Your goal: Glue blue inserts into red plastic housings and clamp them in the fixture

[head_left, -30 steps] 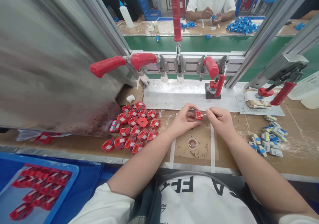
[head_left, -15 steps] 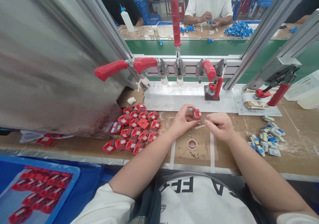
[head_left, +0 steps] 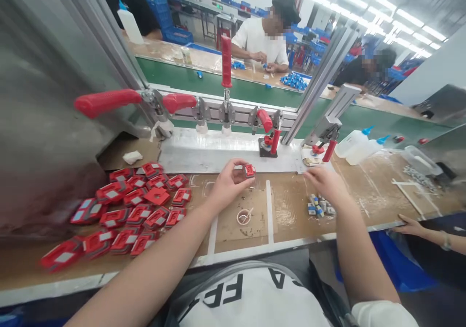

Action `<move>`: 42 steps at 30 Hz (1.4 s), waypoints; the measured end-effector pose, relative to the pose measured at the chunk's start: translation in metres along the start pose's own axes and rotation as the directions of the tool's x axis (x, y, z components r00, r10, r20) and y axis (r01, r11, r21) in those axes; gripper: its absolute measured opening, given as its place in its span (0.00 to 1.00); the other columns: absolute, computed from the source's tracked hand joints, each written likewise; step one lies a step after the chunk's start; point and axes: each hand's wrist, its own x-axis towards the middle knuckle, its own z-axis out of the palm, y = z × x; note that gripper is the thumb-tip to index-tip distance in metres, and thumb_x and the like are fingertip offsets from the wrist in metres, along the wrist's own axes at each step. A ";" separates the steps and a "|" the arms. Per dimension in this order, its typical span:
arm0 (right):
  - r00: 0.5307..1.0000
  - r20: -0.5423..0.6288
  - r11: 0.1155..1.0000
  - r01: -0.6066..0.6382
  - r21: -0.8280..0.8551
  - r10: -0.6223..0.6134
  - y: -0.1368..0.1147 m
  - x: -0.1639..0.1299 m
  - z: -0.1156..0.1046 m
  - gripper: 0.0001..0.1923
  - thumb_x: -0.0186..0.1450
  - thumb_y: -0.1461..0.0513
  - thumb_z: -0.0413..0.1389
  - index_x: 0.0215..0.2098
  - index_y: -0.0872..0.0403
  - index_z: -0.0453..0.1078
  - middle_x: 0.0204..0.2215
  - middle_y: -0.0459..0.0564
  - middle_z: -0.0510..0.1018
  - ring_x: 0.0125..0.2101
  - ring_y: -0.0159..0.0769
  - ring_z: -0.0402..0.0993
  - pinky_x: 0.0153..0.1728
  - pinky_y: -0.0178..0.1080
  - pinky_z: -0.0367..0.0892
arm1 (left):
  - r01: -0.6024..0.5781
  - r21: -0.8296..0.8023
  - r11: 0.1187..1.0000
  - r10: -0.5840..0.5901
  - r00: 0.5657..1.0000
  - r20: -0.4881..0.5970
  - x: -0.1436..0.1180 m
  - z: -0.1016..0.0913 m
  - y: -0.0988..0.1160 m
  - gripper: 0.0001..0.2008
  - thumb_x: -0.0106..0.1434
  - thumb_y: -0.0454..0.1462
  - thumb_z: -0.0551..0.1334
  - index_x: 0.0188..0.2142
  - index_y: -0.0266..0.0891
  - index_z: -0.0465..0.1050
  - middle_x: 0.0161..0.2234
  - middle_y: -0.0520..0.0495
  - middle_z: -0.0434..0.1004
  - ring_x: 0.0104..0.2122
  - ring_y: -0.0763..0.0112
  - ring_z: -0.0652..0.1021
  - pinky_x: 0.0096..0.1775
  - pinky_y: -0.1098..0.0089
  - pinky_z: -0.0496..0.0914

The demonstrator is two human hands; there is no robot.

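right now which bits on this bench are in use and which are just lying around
In use: left hand pinching a red part; right hand over the blue-grey parts; small dish.

Lying about: red pile; clamps; bottles.

A factory assembly line: green conveyor belt (head_left: 233, 82), toggle clamps (head_left: 225, 99), workers seated at benches.

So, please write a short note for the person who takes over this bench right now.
Left hand: pinches one red part above the bench.
Right hand: open, over the small blue-and-white pieces, holding nothing that shows.
Little cup with a stick in it: between the hands.
Pile of red parts: at left.
Done and left: cannot tell.
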 end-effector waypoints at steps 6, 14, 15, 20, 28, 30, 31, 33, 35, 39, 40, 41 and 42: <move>0.909 0.029 0.904 -0.410 -0.121 0.416 0.097 0.006 -0.006 0.14 0.67 0.51 0.57 0.36 0.51 0.79 0.41 0.53 0.83 0.41 0.43 0.77 0.32 0.38 0.59 | -0.059 0.130 0.990 0.060 0.998 -0.003 -0.003 0.002 0.006 0.22 0.61 0.42 0.69 0.52 0.43 0.66 0.40 0.48 0.80 0.32 0.68 0.80 0.33 0.69 0.75; 0.903 0.000 0.894 -0.426 -0.136 0.430 0.091 0.027 0.033 0.14 0.66 0.49 0.57 0.39 0.51 0.72 0.40 0.54 0.83 0.42 0.47 0.79 0.31 0.39 0.59 | -0.324 0.320 0.891 0.336 0.942 0.018 -0.005 0.000 -0.003 0.18 0.62 0.37 0.68 0.51 0.44 0.70 0.49 0.47 0.73 0.42 0.68 0.78 0.42 0.67 0.77; 0.914 0.002 0.906 -0.402 -0.132 0.405 0.094 0.028 0.036 0.13 0.66 0.50 0.57 0.39 0.51 0.72 0.40 0.54 0.83 0.42 0.47 0.79 0.32 0.39 0.60 | -0.337 0.318 0.886 0.347 0.937 0.026 -0.005 -0.001 -0.003 0.18 0.62 0.36 0.69 0.51 0.44 0.70 0.49 0.47 0.73 0.42 0.68 0.78 0.42 0.67 0.77; 0.978 -0.069 0.979 -0.202 -0.040 0.199 0.098 0.020 0.044 0.13 0.66 0.53 0.57 0.41 0.53 0.74 0.40 0.58 0.84 0.43 0.51 0.79 0.42 0.46 0.68 | -0.368 0.292 0.883 0.383 0.924 0.006 -0.006 -0.002 -0.001 0.21 0.61 0.35 0.70 0.52 0.45 0.69 0.52 0.47 0.74 0.49 0.65 0.78 0.53 0.61 0.75; 0.984 -0.004 0.337 -0.057 0.940 0.179 -0.011 -0.015 0.065 0.24 0.63 0.45 0.64 0.52 0.49 0.78 0.50 0.53 0.81 0.44 0.42 0.79 0.45 0.45 0.76 | -0.419 0.250 0.873 0.432 0.902 0.002 -0.011 0.002 0.001 0.19 0.60 0.33 0.69 0.50 0.44 0.68 0.48 0.48 0.72 0.44 0.68 0.78 0.45 0.66 0.78; 0.984 0.127 0.006 -0.129 0.992 0.125 -0.043 -0.010 0.071 0.22 0.60 0.46 0.68 0.47 0.49 0.80 0.45 0.51 0.83 0.43 0.39 0.79 0.41 0.39 0.78 | -0.445 0.256 0.858 0.454 0.890 0.028 -0.013 0.002 0.002 0.19 0.61 0.34 0.70 0.49 0.44 0.68 0.48 0.48 0.70 0.43 0.69 0.78 0.44 0.67 0.78; 0.980 0.175 -0.113 -0.164 0.980 0.095 -0.056 -0.006 0.073 0.21 0.59 0.47 0.70 0.44 0.49 0.81 0.44 0.50 0.83 0.41 0.37 0.79 0.38 0.36 0.77 | -0.455 0.260 0.852 0.462 0.886 0.038 -0.013 0.002 0.002 0.19 0.61 0.34 0.70 0.49 0.44 0.68 0.48 0.48 0.70 0.43 0.69 0.78 0.44 0.67 0.79; 0.969 0.243 -0.259 -0.226 0.939 0.035 -0.075 0.004 0.076 0.19 0.56 0.49 0.73 0.40 0.50 0.82 0.44 0.50 0.84 0.39 0.35 0.79 0.34 0.33 0.77 | -0.461 0.277 0.843 0.468 0.883 0.044 -0.014 0.001 0.001 0.20 0.60 0.35 0.71 0.49 0.44 0.68 0.48 0.48 0.70 0.43 0.69 0.78 0.44 0.66 0.79; 0.961 0.277 -0.323 -0.264 0.909 -0.006 -0.086 0.012 0.078 0.19 0.54 0.50 0.74 0.39 0.49 0.81 0.44 0.49 0.84 0.37 0.34 0.79 0.32 0.31 0.76 | -0.461 0.302 0.835 0.473 0.880 0.038 -0.014 0.000 0.000 0.21 0.60 0.35 0.71 0.50 0.44 0.67 0.48 0.48 0.71 0.44 0.68 0.78 0.45 0.66 0.79; 0.972 0.235 -0.300 -0.219 0.929 0.019 -0.096 0.021 0.081 0.23 0.52 0.49 0.75 0.42 0.48 0.81 0.38 0.47 0.84 0.34 0.32 0.78 0.30 0.31 0.75 | -0.455 0.329 0.827 0.475 0.880 0.022 -0.015 -0.002 0.001 0.22 0.60 0.35 0.71 0.51 0.45 0.68 0.49 0.48 0.72 0.46 0.67 0.78 0.46 0.65 0.78; 0.978 0.204 -0.260 -0.188 0.947 0.038 -0.098 0.023 0.081 0.23 0.52 0.49 0.75 0.42 0.48 0.82 0.37 0.47 0.84 0.33 0.32 0.78 0.29 0.32 0.75 | -0.456 0.326 0.828 0.475 0.880 0.025 -0.016 -0.002 0.001 0.22 0.60 0.34 0.71 0.51 0.45 0.68 0.49 0.49 0.72 0.46 0.68 0.78 0.46 0.65 0.79; 0.984 0.171 -0.206 -0.156 0.966 0.054 -0.099 0.023 0.082 0.23 0.51 0.48 0.75 0.41 0.49 0.82 0.37 0.47 0.84 0.32 0.32 0.77 0.30 0.33 0.75 | -0.457 0.321 0.829 0.473 0.880 0.033 -0.016 -0.002 0.002 0.22 0.60 0.34 0.71 0.51 0.45 0.67 0.49 0.49 0.72 0.45 0.68 0.78 0.45 0.66 0.79; 0.988 0.137 -0.140 -0.127 0.982 0.067 -0.100 0.024 0.083 0.23 0.51 0.48 0.75 0.40 0.50 0.82 0.37 0.48 0.83 0.31 0.33 0.76 0.30 0.35 0.75 | -0.459 0.317 0.830 0.470 0.881 0.044 -0.016 -0.002 0.002 0.21 0.61 0.34 0.70 0.51 0.45 0.67 0.49 0.49 0.72 0.45 0.68 0.78 0.45 0.66 0.79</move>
